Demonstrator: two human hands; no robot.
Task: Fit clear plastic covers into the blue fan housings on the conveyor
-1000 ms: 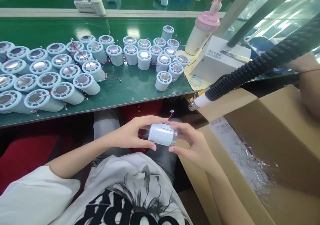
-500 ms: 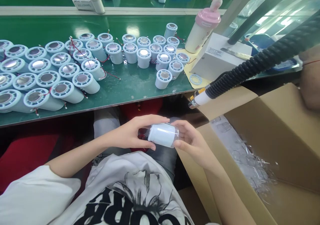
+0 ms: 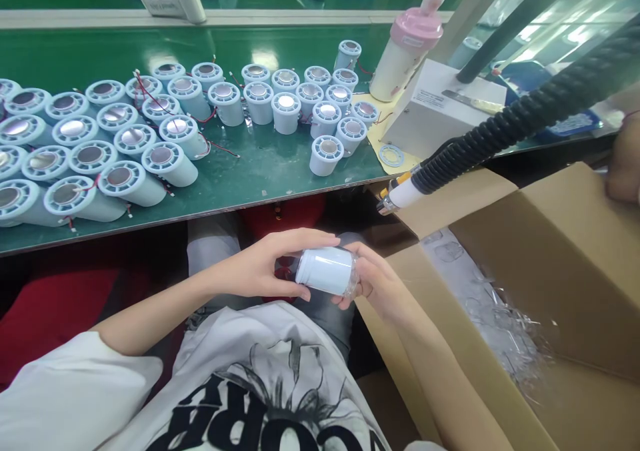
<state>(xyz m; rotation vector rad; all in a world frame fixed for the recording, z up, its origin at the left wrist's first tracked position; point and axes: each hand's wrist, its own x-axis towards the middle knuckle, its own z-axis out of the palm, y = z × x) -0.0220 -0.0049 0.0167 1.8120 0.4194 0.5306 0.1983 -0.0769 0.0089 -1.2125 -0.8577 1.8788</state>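
Over my lap I hold a light-blue cylinder (image 3: 326,270) lying on its side, with clear plastic film around it. My left hand (image 3: 260,264) grips its left end, thumb below and fingers above. At the other end, the fingers of my right hand (image 3: 379,283) are closed on the crumpled clear film. On the bench (image 3: 240,187) stand several similar light-blue cylinders (image 3: 327,155), each with a slotted rim and a shiny metal disc on top. Thin red and black wires come from some of them.
An open cardboard box (image 3: 550,251) with loose clear plastic inside stands to my right. Above it a black ribbed hose (image 3: 475,141) reaches in, ending in a white nozzle (image 3: 405,194). A pink-lidded bottle (image 3: 405,54) and a white stand (image 3: 430,114) are at the back.
My right hand has shifted its hold, with fingers now curled under the cylinder's right end and the film there bunched. My left hand stays in place.
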